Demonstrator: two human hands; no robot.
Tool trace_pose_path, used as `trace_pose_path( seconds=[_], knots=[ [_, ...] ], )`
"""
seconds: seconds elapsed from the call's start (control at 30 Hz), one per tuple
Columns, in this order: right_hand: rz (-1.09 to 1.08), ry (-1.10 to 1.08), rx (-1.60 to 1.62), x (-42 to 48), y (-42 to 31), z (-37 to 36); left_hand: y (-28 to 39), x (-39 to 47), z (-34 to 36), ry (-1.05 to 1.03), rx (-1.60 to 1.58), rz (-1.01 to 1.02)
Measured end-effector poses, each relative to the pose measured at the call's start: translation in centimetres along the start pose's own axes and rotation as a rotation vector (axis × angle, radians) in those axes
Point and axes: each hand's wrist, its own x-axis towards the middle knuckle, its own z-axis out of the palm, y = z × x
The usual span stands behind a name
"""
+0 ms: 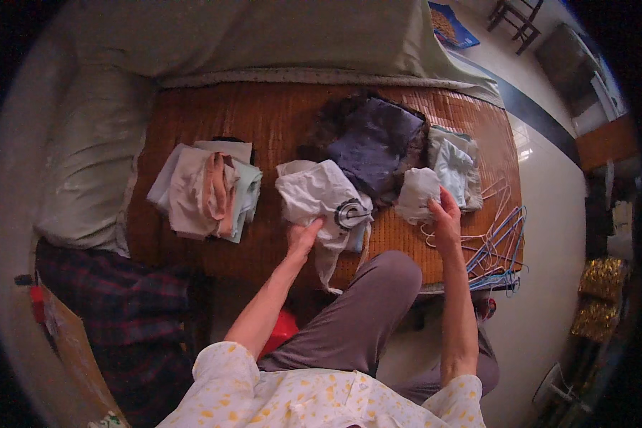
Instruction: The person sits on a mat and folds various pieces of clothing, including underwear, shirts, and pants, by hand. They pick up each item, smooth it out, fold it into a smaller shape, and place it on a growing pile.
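Observation:
My left hand (304, 235) grips the lower edge of a white cloth garment (315, 190) with a round dark print, its ties hanging over the mat's front edge. In my right hand (446, 211) is a small bundled white cloth (419, 195), pinched at its right side. Behind these lies a folded dark blue cloth (377, 139) on a dark furry or lacy item. A stack of folded light garments (455, 166) rests just beyond my right hand. Farther left sits a pile of folded beige and pale green clothes (198, 192) with a pinkish-brown strip on top.
Wire clothes hangers (495, 251) lie tangled at the right front corner of the brown slatted mat (192, 112). Pale green fabric (299, 43) covers the raised back and left side. A dark plaid cloth (123, 299) hangs at the left. My raised knee (396, 273) is near the front edge.

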Motion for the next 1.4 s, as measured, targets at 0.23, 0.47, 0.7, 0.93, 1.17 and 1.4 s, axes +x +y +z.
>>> trace_pose_path(
  seconds=[0.23,0.47,0.7,0.93,1.17,1.4],
  knots=[
    [0.001,0.099,-0.032,-0.7,-0.3,-2.3,1.8,5.2,6.7,-0.018,0.168,0.003],
    [0.029,0.085,0.013,-0.9,-1.9,-0.4,-0.3,12.5,13.8,0.012,-0.140,0.168],
    [0.058,0.059,0.068,-1.3,-3.2,-0.5,3.3,8.5,8.8,-0.175,-0.180,0.074],
    [0.188,-0.281,0.088,1.8,-2.8,9.1,5.1,3.9,6.0,-0.140,0.055,-0.033],
    [0.369,-0.498,-0.373,3.7,5.4,18.4,-2.8,-2.2,-2.6,0.026,-0.138,-0.040],
    [-0.037,-0.528,-1.003,3.8,12.1,18.7,3.6,-5.3,-6.0,0.264,0.542,0.715]
  ],
)
